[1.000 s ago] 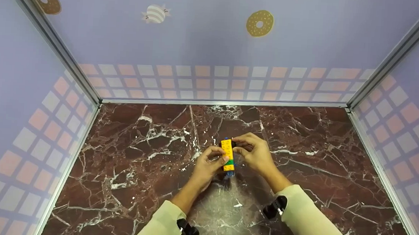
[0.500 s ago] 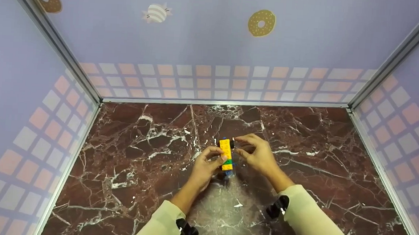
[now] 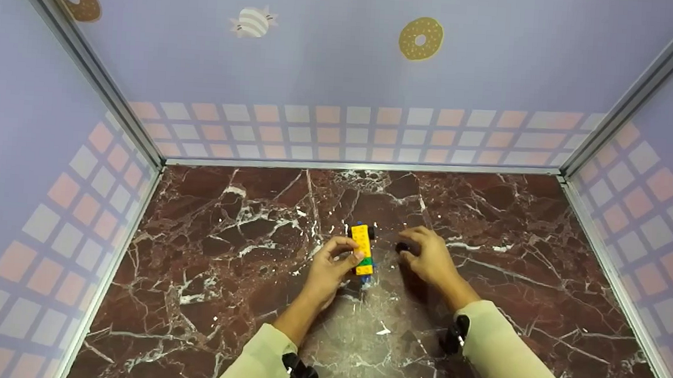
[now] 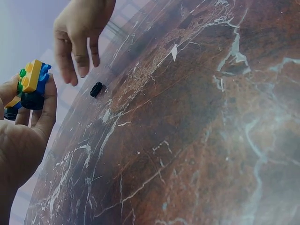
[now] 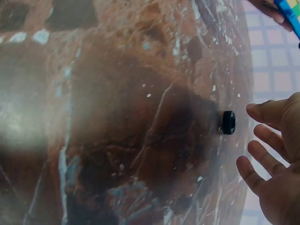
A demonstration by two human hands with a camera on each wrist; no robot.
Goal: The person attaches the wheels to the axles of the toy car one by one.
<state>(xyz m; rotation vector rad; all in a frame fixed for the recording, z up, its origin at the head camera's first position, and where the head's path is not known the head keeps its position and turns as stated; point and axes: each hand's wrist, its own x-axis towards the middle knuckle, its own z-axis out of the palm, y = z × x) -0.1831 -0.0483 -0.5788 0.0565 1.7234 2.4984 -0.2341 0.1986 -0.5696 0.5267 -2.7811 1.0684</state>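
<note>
My left hand (image 3: 327,272) holds a small toy car (image 3: 361,237) built of yellow, green and blue bricks, pinched between thumb and fingers. A black wheel (image 3: 371,232) sits at the car's far right side, and more dark wheels show under it in the left wrist view. To the right of the car, my right hand (image 3: 432,260) hovers over a loose black wheel (image 3: 402,247) on the tabletop. The right wrist view shows this hand (image 5: 279,164) with its fingers spread and a gap between them and the loose wheel (image 5: 228,122).
The dark red marbled tabletop (image 3: 236,300) has white veins and small white specks. Lilac patterned panels enclose it at the back (image 3: 332,66) and on both sides, with metal strips along the edges.
My right hand has drawn away from the car's right side, moving right and slightly toward me. A loose black wheel now shows beside its fingers. The left hand keeps hold of the car.
</note>
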